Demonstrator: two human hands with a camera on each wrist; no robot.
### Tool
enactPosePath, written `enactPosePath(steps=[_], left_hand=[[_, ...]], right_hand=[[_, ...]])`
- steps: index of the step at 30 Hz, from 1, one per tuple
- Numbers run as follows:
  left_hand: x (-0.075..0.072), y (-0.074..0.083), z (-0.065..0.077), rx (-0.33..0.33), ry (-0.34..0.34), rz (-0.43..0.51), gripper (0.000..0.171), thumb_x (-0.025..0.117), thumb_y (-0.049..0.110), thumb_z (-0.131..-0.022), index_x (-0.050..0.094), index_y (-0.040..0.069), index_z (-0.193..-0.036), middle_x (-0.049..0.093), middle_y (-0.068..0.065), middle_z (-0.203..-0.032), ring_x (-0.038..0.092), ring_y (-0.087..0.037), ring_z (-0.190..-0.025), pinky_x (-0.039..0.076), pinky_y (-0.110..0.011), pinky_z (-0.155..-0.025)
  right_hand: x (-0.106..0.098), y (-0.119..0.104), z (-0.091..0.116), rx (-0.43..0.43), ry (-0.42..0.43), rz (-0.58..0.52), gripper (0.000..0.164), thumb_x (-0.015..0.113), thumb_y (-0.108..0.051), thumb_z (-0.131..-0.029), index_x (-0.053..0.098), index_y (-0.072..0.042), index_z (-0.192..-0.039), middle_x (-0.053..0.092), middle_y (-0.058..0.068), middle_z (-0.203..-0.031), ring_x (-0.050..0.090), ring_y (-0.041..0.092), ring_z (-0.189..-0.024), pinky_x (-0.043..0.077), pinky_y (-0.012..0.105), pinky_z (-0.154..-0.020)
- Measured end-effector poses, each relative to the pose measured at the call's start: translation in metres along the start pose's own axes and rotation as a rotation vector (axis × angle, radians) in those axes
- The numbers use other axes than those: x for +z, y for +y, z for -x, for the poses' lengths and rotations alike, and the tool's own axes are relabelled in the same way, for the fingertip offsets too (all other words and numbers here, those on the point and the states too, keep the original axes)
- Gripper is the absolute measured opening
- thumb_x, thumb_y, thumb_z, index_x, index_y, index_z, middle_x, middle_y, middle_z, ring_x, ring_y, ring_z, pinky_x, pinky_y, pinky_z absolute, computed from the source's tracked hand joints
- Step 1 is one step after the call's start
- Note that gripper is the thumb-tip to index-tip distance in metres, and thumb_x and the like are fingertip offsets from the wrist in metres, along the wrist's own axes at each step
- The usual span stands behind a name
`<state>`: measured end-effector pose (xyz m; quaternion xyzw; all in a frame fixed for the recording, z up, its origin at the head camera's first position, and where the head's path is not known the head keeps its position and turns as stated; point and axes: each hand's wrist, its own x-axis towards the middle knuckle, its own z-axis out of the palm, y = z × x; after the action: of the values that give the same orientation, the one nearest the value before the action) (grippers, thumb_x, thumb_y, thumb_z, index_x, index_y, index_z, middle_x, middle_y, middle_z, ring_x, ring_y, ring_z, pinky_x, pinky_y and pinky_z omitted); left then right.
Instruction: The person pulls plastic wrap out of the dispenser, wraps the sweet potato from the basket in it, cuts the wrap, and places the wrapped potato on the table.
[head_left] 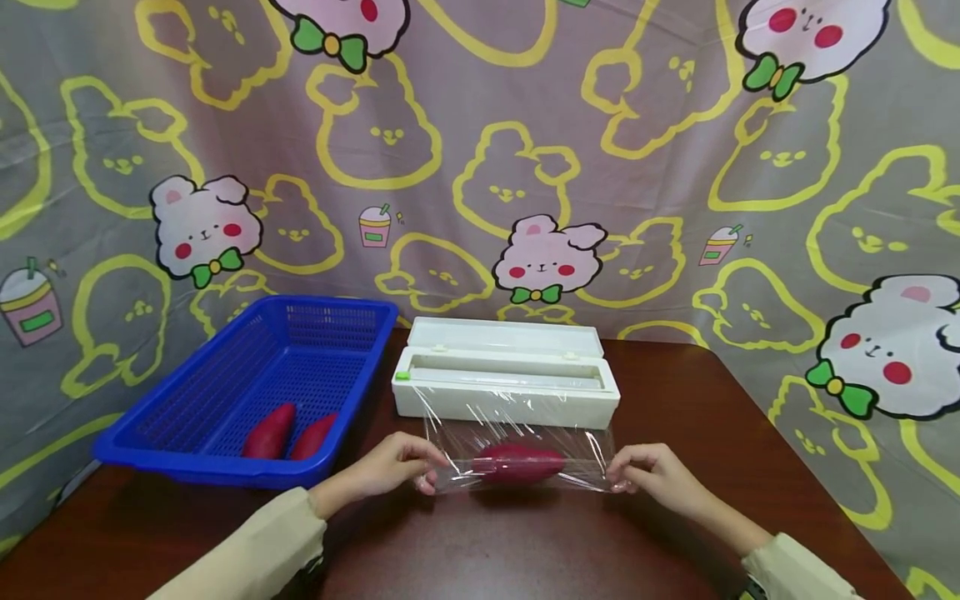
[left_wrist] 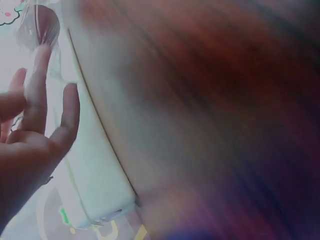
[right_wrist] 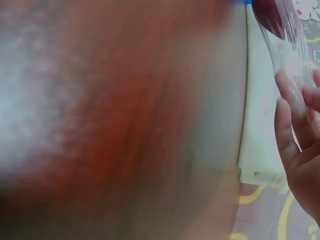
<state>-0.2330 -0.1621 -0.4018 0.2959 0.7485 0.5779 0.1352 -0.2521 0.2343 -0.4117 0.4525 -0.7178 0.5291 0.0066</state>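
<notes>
On the left, near the left edge of the counter point(head_left: 480, 554), a blue basket point(head_left: 206, 473) held two red sweet potatoes point(head_left: 270, 432); only the head view showed those. Next, the left grip point(head_left: 397, 464) pinched one end of the clear wrap point(head_left: 525, 431). To its right lay a long sweet potato point(head_left: 517, 463), with the wrap across it, in front of the white box point(head_left: 411, 402) by the counter's back edge. It ran left to right, between both grips, a bit nearer the left one. I could not tell if it touched the counter. Then the right grip point(head_left: 654, 475) pinched the wrap's other end. The head view showed the box's lid point(head_left: 506, 337) up; the right wrist view showed the wrap bunched in thin folds.
</notes>
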Motion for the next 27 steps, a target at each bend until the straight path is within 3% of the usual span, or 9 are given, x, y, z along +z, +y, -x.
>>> enactPosePath(steps=[4, 8, 10, 13, 16, 20, 24, 27], left_hand=[[0.002, 0.003, -0.002, 0.05, 0.047, -0.16, 0.029, 0.04, -0.017, -0.08, 0.061, -0.015, -0.1, 0.061, -0.015, -0.077, 0.062, -0.016, -0.063, 0.051, -0.029, -0.061], [0.003, 0.003, -0.005, 0.144, 0.065, -0.398, 0.023, 0.058, -0.006, -0.08, 0.062, -0.011, -0.102, 0.058, -0.008, -0.076, 0.056, -0.008, -0.064, 0.048, -0.024, -0.059], [0.004, 0.003, -0.007, 0.189, 0.058, -0.527, 0.034, 0.07, 0.004, -0.075, 0.061, -0.011, -0.104, 0.055, -0.004, -0.076, 0.053, -0.006, -0.064, 0.046, -0.022, -0.057], [0.005, 0.003, -0.012, 0.199, 0.036, -0.669, 0.056, 0.08, 0.011, -0.063, 0.058, -0.013, -0.109, 0.049, -0.002, -0.075, 0.05, -0.007, -0.065, 0.043, -0.019, -0.057], [0.006, 0.004, -0.017, 0.162, 0.023, -0.804, 0.066, 0.083, 0.012, -0.058, 0.055, -0.012, -0.112, 0.043, -0.001, -0.075, 0.043, -0.009, -0.065, 0.039, -0.019, -0.055], [0.008, 0.004, -0.023, 0.132, 0.033, -0.955, 0.054, 0.082, 0.011, -0.058, 0.062, -0.005, -0.106, 0.042, 0.001, -0.076, 0.041, -0.009, -0.064, 0.038, -0.02, -0.054], [0.011, 0.002, -0.027, 0.2, 0.124, -1.09, 0.028, 0.081, 0.01, -0.06, 0.068, 0.008, -0.085, 0.048, 0.002, -0.071, 0.049, -0.012, -0.064, 0.041, -0.023, -0.054], [0.013, 0.0, -0.03, 0.242, 0.197, -1.12, 0.014, 0.077, 0.009, -0.065, 0.068, 0.012, -0.075, 0.053, 0.002, -0.068, 0.053, -0.014, -0.064, 0.042, -0.025, -0.053]], right_hand=[[0.0, 0.001, -0.006, -0.097, -0.041, 0.114, 0.036, 0.044, 0.026, -0.077, 0.064, 0.006, -0.099, 0.055, 0.015, -0.075, 0.054, 0.019, -0.06, 0.047, 0.029, -0.046], [-0.001, 0.0, -0.01, -0.07, -0.053, 0.211, 0.029, 0.053, 0.017, -0.079, 0.061, 0.008, -0.105, 0.056, 0.011, -0.078, 0.051, 0.016, -0.065, 0.046, 0.026, -0.052], [-0.001, -0.001, -0.012, -0.039, -0.049, 0.281, 0.027, 0.063, 0.007, -0.077, 0.061, 0.008, -0.105, 0.056, 0.008, -0.08, 0.05, 0.014, -0.066, 0.045, 0.023, -0.053], [0.0, 0.0, -0.017, -0.02, -0.05, 0.388, 0.036, 0.073, -0.003, -0.07, 0.062, 0.009, -0.102, 0.055, 0.007, -0.081, 0.051, 0.011, -0.066, 0.046, 0.023, -0.054], [0.001, 0.003, -0.023, -0.01, -0.065, 0.468, 0.041, 0.077, -0.003, -0.065, 0.062, 0.009, -0.101, 0.051, 0.006, -0.079, 0.05, 0.01, -0.064, 0.045, 0.023, -0.054], [0.002, 0.009, -0.027, -0.002, -0.069, 0.55, 0.042, 0.078, 0.003, -0.06, 0.063, 0.007, -0.099, 0.045, -0.002, -0.075, 0.042, 0.006, -0.063, 0.039, 0.019, -0.052], [0.004, 0.012, -0.028, -0.018, -0.043, 0.662, 0.039, 0.078, 0.004, -0.058, 0.066, 0.001, -0.095, 0.044, -0.006, -0.074, 0.041, 0.004, -0.062, 0.037, 0.017, -0.05], [0.006, 0.013, -0.028, -0.032, 0.002, 0.765, 0.035, 0.078, 0.0, -0.06, 0.069, -0.004, -0.094, 0.046, -0.007, -0.075, 0.04, 0.002, -0.06, 0.036, 0.016, -0.048]])
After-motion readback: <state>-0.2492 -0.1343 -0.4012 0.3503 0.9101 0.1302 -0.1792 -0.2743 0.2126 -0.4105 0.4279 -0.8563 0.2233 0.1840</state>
